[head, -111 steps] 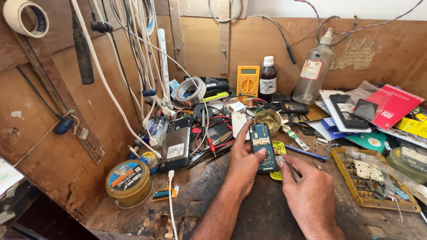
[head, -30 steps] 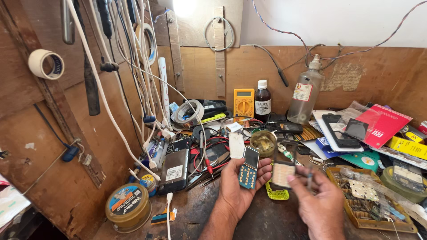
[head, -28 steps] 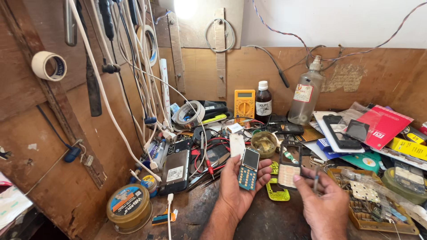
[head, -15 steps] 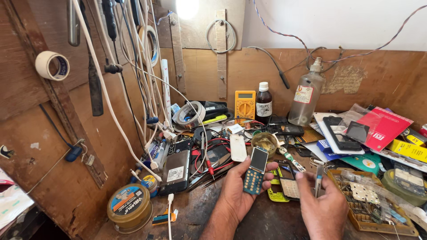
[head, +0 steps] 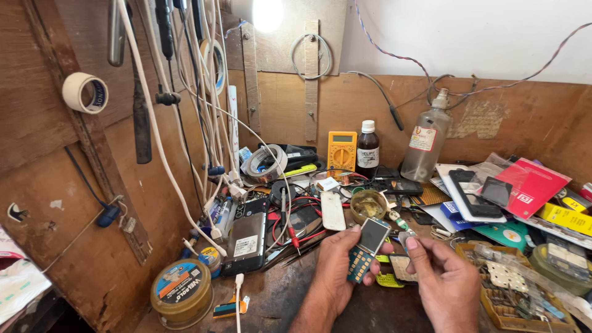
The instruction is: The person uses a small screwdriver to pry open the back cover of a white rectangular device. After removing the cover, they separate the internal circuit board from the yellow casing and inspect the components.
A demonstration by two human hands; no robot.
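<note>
Worn wood desk (head: 277, 296) boxed in by plywood walls, white cables (head: 185, 123) hanging down the left one. My left hand (head: 336, 262) is wrapped around a small phone (head: 367, 248): glossy grey screen on top, blue keypad with yellow keys, held tilted above the desk's front middle. My right hand (head: 441, 277) pinches a small pale flat part (head: 406, 237) at the fingertips, just beside the phone's screen. Clutter packs the back: yellow meter (head: 341, 153), dark glass bottle (head: 368, 147), clear plastic bottle (head: 427, 140), red packet (head: 530, 188). Round solder tin (head: 180, 291) front left, parts tray (head: 515, 290) right. Bare wood only around my wrists.
</note>
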